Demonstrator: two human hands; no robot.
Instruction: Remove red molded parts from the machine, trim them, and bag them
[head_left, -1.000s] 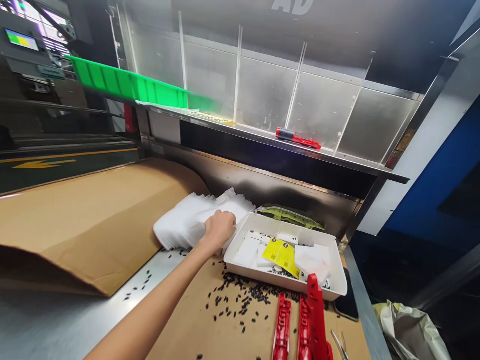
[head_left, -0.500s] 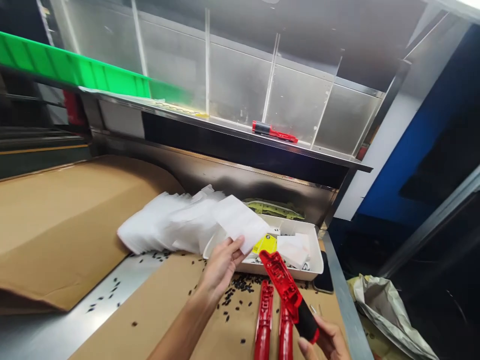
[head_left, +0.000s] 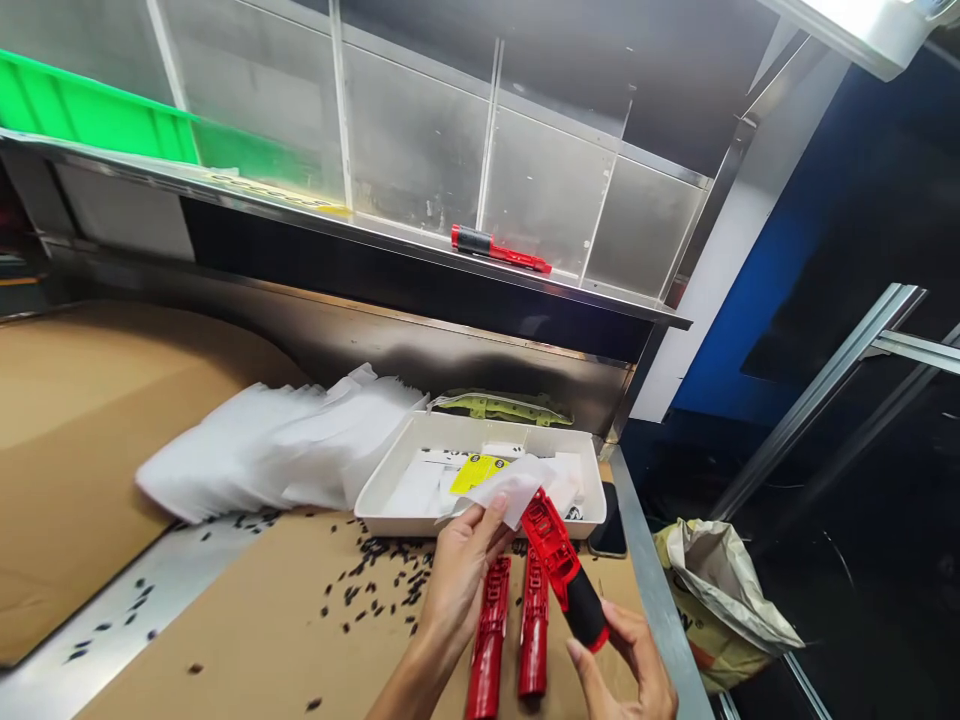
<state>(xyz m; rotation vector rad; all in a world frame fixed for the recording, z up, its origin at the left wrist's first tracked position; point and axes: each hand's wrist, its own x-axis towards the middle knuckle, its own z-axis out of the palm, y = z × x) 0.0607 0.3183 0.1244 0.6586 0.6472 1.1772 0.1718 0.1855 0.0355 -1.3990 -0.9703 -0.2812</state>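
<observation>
My left hand [head_left: 469, 560] pinches a thin white foam sleeve [head_left: 501, 492] by its lower edge, in front of the white tray. Its far end meets the tip of a red and black plastic housing [head_left: 555, 550]; whether the tip is inside it I cannot tell. My right hand [head_left: 626, 665] grips that housing by its black end, tilted, with its ribbed inner side facing up. Below lie two more red housings, one on the left [head_left: 490, 640] and one on the right [head_left: 533, 630], side by side on the cardboard.
A white tray [head_left: 409, 524] holds papers and a yellow label [head_left: 477, 472]. Left of it lies a stack of white foam sleeves [head_left: 247, 440]. Small black pieces [head_left: 375, 580] are scattered over the cardboard [head_left: 247, 620]. A phone [head_left: 609, 520] lies by the right edge; an open sack [head_left: 720, 590] stands beyond.
The white sleeve has come away from beside the stack, moving right to the red housing's tip. The view has shifted right. Both hands keep their hold.
</observation>
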